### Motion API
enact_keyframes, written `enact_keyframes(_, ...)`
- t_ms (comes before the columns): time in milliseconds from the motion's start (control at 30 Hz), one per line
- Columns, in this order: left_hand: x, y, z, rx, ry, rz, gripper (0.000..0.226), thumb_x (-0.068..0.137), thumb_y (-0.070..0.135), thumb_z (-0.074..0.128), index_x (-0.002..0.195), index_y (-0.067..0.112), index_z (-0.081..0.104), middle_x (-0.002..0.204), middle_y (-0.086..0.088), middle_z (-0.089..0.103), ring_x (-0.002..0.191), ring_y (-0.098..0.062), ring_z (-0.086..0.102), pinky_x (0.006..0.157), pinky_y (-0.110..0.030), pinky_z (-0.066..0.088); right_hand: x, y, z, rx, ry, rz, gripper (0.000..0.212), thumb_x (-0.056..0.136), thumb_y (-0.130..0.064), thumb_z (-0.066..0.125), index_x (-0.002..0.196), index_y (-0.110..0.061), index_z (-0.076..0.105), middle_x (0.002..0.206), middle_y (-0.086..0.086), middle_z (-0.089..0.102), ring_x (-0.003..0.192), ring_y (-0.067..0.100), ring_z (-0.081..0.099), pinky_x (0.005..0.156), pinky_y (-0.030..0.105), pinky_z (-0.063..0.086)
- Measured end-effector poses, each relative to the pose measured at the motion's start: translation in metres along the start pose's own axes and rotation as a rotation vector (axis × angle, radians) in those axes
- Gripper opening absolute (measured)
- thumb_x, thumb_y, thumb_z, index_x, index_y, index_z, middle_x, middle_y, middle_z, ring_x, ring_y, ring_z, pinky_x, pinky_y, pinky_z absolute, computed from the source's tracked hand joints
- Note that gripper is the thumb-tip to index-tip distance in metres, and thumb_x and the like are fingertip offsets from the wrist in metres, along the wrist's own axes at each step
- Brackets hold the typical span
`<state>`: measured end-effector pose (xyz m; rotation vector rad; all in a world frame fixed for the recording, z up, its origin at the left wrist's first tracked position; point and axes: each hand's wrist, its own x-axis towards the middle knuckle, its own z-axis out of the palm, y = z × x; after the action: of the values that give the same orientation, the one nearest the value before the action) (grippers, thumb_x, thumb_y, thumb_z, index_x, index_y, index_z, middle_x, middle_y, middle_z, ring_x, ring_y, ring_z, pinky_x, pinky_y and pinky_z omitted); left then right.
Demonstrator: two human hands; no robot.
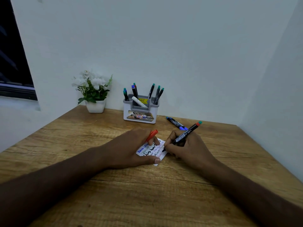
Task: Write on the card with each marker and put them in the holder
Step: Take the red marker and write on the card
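A small white card [150, 150] covered in blue, black and red handwriting lies on the wooden table [114, 194]. My left hand [131, 149] presses down on the card's left side and holds a red cap [152, 135] between its fingers. My right hand [188, 148] grips a black marker [185, 134] with a red and green end, its tip touching the card's right edge. A white and grey holder [141, 110] stands at the back with several markers upright in it. Two more markers [177, 123] lie on the table to the holder's right.
A white pot of white flowers [94, 92] stands at the back left by the wall. White walls close the table at the back and right. A dark window [13, 54] is at the far left.
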<state>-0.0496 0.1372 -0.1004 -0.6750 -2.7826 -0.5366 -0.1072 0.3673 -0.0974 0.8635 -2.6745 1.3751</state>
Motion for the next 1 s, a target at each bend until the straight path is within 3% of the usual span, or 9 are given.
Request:
enact_keyframes(133,0.0001,-0.0001,0.0002,-0.002,0.006,-0.009,0.046,0.085,0.073,0.066,0.101,0.033,0.05,0.101,0.037,0.047,0.101,0.009,0.046,0.074,-0.012,0.034,-0.0009,0.0,0.0009,-0.035,-0.005,-0.028,0.007,0.084,-0.016,0.077,0.078,-0.017,0.076,0.073,0.0,0.076,0.066,0.008,0.066,0.059,0.02,0.049)
enact_keyframes(233,0.0,0.0008,-0.0002,-0.011,0.003,-0.014,0.045,0.084,0.073,0.066,0.1,0.034,0.049,0.098,0.042,0.044,0.102,0.012,0.045,0.073,-0.011,0.033,-0.0003,0.001,0.0004,-0.027,-0.011,-0.033,0.008,0.085,-0.015,0.077,0.077,-0.015,0.075,0.074,0.002,0.076,0.065,0.004,0.064,0.059,0.02,0.049)
enact_keyframes(400,0.0006,-0.0006,0.0,0.012,-0.007,-0.024,0.046,0.083,0.076,0.064,0.102,0.037,0.049,0.104,0.032,0.048,0.102,0.01,0.045,0.073,-0.012,0.035,-0.0003,0.0007,-0.0001,-0.006,-0.025,-0.041,0.01,0.088,-0.012,0.078,0.082,-0.02,0.078,0.078,-0.004,0.079,0.069,0.001,0.068,0.062,0.015,0.051)
enact_keyframes(500,0.0005,-0.0007,0.0003,-0.001,0.003,-0.019,0.046,0.083,0.076,0.064,0.101,0.037,0.049,0.104,0.032,0.051,0.102,0.007,0.047,0.073,-0.012,0.035,0.0018,0.003,0.001,-0.011,0.003,-0.036,0.007,0.087,-0.014,0.078,0.082,-0.02,0.078,0.076,0.0,0.078,0.068,0.006,0.066,0.063,0.021,0.052)
enact_keyframes(600,-0.0005,0.0013,-0.001,-0.02,0.011,-0.014,0.045,0.084,0.074,0.065,0.1,0.035,0.049,0.105,0.044,0.048,0.103,0.009,0.047,0.073,-0.01,0.034,0.0021,0.0037,0.0002,-0.006,0.006,-0.034,0.007,0.086,-0.014,0.077,0.081,-0.018,0.077,0.075,0.0,0.077,0.068,0.007,0.066,0.063,0.023,0.052)
enact_keyframes(800,0.0006,0.0011,-0.0006,0.006,0.006,-0.018,0.044,0.083,0.076,0.064,0.099,0.039,0.047,0.103,0.032,0.05,0.102,0.007,0.047,0.074,-0.013,0.036,0.0007,0.0022,-0.0004,-0.008,-0.008,-0.034,0.007,0.087,-0.015,0.076,0.079,-0.017,0.076,0.074,0.001,0.077,0.065,0.004,0.064,0.062,0.023,0.051)
enact_keyframes(1000,0.0006,0.0017,-0.0015,-0.001,-0.004,-0.021,0.045,0.083,0.077,0.063,0.1,0.037,0.048,0.104,0.035,0.048,0.104,0.008,0.046,0.078,-0.013,0.039,0.0037,0.0035,0.0005,-0.03,0.019,0.008,0.008,0.088,-0.018,0.075,0.081,-0.013,0.075,0.077,0.012,0.077,0.063,0.013,0.064,0.068,0.048,0.059)
